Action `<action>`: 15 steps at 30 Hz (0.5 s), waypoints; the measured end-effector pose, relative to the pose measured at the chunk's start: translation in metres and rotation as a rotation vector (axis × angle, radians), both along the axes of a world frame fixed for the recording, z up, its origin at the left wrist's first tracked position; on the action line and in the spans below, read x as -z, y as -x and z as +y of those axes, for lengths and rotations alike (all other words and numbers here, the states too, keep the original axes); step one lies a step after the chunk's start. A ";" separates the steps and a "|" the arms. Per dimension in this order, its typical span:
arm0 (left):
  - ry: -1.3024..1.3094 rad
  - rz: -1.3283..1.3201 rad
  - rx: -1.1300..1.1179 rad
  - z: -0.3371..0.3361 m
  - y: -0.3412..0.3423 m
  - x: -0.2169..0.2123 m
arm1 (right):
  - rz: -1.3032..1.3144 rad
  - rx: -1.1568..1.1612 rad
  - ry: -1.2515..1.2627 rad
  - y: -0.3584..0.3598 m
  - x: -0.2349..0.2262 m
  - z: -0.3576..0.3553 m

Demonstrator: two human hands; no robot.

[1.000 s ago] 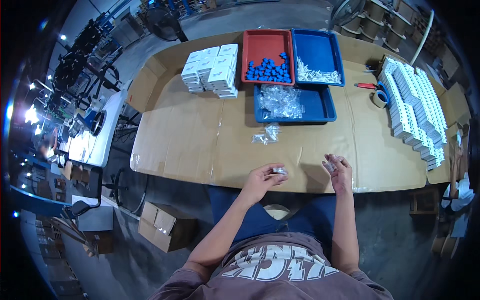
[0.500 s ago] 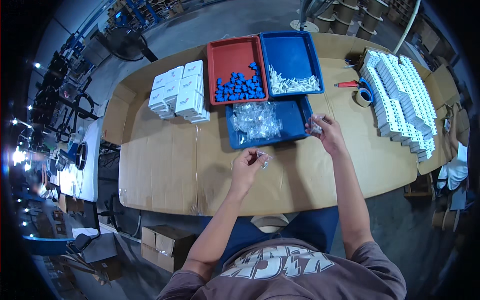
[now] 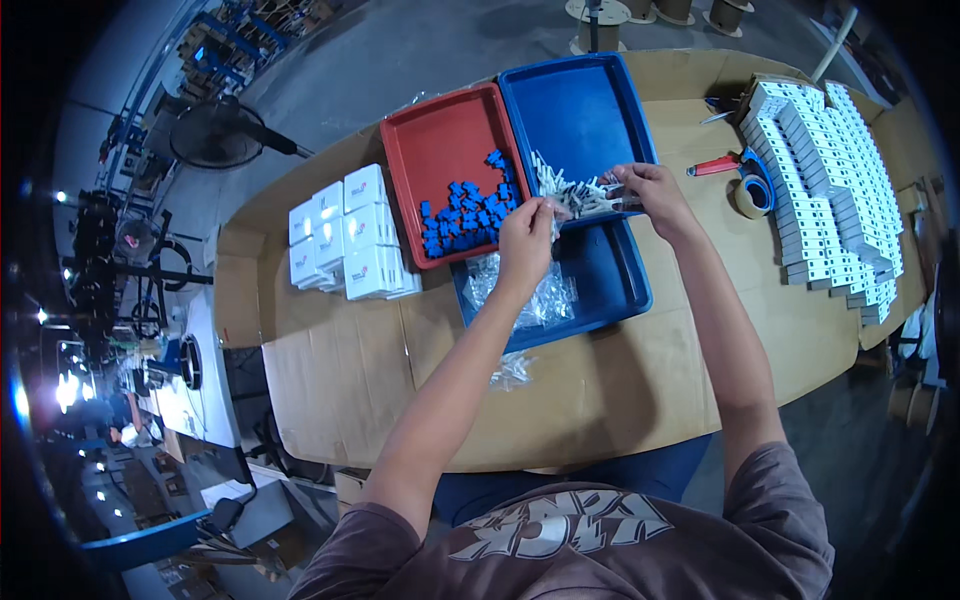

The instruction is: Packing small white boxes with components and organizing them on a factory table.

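Observation:
My left hand (image 3: 527,240) is closed in a pinch on a small clear plastic bag (image 3: 562,208), held over the near edge of the upper blue tray (image 3: 575,100). Just to its right, my right hand (image 3: 652,196) is also closed, its fingertips above the slim white pieces (image 3: 548,180) in that tray. Whatever sits between the right fingertips is too small to make out. Below my left forearm, a clear bag (image 3: 512,371) with small contents lies on the cardboard. More clear bags (image 3: 545,302) fill part of the lower blue tray (image 3: 622,280), partly hidden by my left arm.
A red tray (image 3: 440,130) with blue plastic pieces (image 3: 465,215) stands at the left. White boxes (image 3: 340,240) are stacked beyond it. On the right are a tape roll (image 3: 753,197), a red-handled tool (image 3: 714,165) and rows of white blocks (image 3: 820,190).
Both hands have moved forward to the upper blue tray and closer together. A clear bag now lies on the cardboard near where my left hand was. The view has shifted.

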State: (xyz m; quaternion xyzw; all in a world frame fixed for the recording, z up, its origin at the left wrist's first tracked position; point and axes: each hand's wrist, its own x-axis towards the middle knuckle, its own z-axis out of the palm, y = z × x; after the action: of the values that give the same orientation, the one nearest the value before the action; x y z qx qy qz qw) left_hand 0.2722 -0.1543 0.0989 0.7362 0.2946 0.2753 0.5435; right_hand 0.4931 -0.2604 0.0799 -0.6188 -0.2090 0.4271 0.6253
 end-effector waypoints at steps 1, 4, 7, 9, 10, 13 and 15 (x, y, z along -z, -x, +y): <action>-0.067 -0.033 0.001 0.010 -0.009 0.008 | -0.030 -0.028 0.006 -0.003 -0.003 0.007; 0.110 0.024 -0.002 0.058 -0.027 0.052 | -0.039 -0.107 0.041 -0.006 -0.020 0.031; 0.464 0.025 0.093 0.048 -0.046 0.033 | -0.097 -0.071 0.076 -0.023 -0.002 0.029; 0.624 0.017 0.042 0.035 -0.051 0.020 | -0.235 -0.093 0.161 -0.024 -0.003 0.025; 0.565 -0.034 0.085 0.036 -0.054 0.027 | -0.238 -0.056 0.162 -0.026 0.004 0.027; 0.423 0.003 0.081 0.043 -0.049 0.032 | -0.360 -0.070 0.203 -0.016 -0.001 0.031; 0.364 0.006 0.062 0.043 -0.047 0.032 | -0.402 -0.066 0.190 -0.016 0.003 0.029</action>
State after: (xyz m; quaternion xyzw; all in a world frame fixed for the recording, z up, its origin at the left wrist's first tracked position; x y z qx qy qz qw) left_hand 0.3191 -0.1109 0.0664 0.6354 0.3183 0.1982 0.6751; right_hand 0.5089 -0.2319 0.0770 -0.7404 -0.3084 0.3333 0.4957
